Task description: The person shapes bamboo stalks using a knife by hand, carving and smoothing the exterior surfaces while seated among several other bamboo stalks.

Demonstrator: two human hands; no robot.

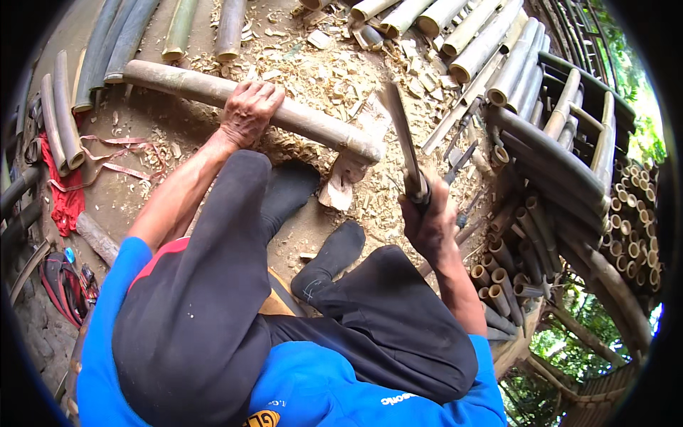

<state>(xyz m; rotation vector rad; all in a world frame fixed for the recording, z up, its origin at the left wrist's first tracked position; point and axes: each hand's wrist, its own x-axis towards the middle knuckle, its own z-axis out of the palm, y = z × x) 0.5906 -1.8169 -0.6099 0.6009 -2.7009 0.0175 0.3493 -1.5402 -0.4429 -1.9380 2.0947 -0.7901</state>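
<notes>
Inside the right hand (432, 217), grip closed on its handle: a machete (403, 135), blade angled away. Left of that hand, a wood block (343, 178) under one end of a bamboo pole (313, 123). Left hand (250, 110) clasps the pole from above near mid-length; sound hold, since it's probably stiff, lightish, prone to roll. Beyond that hand: pale shavings (320, 85), then bamboo lengths (231, 28).

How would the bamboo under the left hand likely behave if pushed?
The bamboo looks round, so it may roll on the wooden block, though the gripping left hand should limit that. Its straight, unsagging length suggests stiffness.
</notes>
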